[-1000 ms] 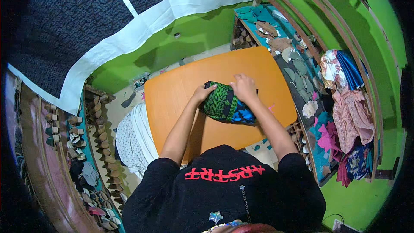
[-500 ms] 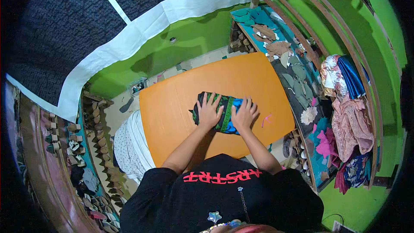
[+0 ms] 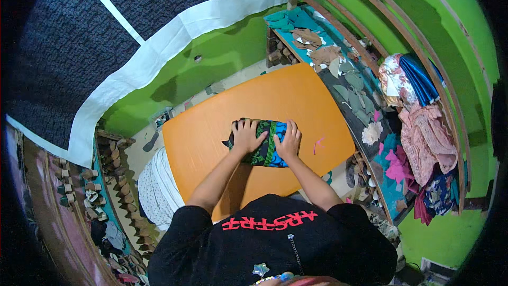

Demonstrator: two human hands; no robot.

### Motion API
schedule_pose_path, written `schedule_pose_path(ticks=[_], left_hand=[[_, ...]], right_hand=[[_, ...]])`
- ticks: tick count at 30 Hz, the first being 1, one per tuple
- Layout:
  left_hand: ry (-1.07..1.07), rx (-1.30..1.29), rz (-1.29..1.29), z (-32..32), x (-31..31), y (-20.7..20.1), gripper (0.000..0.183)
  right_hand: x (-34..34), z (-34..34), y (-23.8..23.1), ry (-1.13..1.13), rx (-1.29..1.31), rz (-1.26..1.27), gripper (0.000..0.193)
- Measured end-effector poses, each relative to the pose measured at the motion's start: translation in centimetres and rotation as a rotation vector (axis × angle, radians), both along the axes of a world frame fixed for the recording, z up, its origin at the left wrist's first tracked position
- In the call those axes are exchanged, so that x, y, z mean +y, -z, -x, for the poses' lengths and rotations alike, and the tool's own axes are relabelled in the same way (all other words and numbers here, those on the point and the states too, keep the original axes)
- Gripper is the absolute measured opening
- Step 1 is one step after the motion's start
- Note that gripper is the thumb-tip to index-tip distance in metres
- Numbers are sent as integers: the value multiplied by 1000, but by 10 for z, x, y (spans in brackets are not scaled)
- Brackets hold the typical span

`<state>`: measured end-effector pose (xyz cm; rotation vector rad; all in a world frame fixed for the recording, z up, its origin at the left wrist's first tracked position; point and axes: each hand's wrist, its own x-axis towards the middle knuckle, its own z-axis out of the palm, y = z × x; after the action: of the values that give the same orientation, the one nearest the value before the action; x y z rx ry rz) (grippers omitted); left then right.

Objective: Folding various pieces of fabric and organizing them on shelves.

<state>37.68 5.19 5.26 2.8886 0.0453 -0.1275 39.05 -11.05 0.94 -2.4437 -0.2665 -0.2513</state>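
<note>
On the orange tabletop (image 3: 211,127) lies a folded bundle of patterned cloth (image 3: 270,145), black with green and bright blue designs. My left hand (image 3: 246,137) rests on its left part, fingers spread toward the far edge and thumb pointing inward. At the right end, over the blue part, is my right hand (image 3: 288,142), its fingers stretched along that end and its thumb on the cloth. Both hands are open and touch the bundle. They cover its two ends, and its underside is hidden. A dark corner of cloth sticks out beyond my left hand.
A small pink strip (image 3: 319,145) lies right of the bundle. White dotted cloth (image 3: 161,190) hangs at the table's left. Along the right, a bench (image 3: 391,204) bears cut pieces, and folded fabrics (image 3: 423,132) rest on a wooden rack. Shoe forms (image 3: 124,185) line the left shelves.
The whole view has shifted slightly. My hands stay on the bundle, with the right hand now further round its right end and the fingers of both closer together.
</note>
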Motion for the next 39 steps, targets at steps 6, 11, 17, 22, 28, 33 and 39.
schedule_pose_path(ticks=[6, 11, 17, 22, 28, 33, 39], left_hand=[[149, 64, 164, -22, 20, 0, 81], [-47, 272, 215, 5, 16, -4, 86], [-210, 770, 1028, 46, -4, -14, 63], [-333, 503, 1334, 59, -5, 15, 62], [-135, 385, 1625, -19, -43, -20, 56], [-78, 232, 1612, -133, -94, -42, 66], [215, 168, 1593, -255, -176, -110, 68]], right_hand=[[-13, -8, -28, -226, -2, 158, 68], [-22, 40, -47, 302, 0, 155, 68], [-41, 91, 12, 406, 457, -342, 52], [-40, 78, -40, 235, 822, -686, 48], [-75, 31, -58, -27, 577, -1271, 77], [-127, -48, -88, 59, 654, -1288, 80], [-195, -165, -131, 13, 506, -1327, 71]])
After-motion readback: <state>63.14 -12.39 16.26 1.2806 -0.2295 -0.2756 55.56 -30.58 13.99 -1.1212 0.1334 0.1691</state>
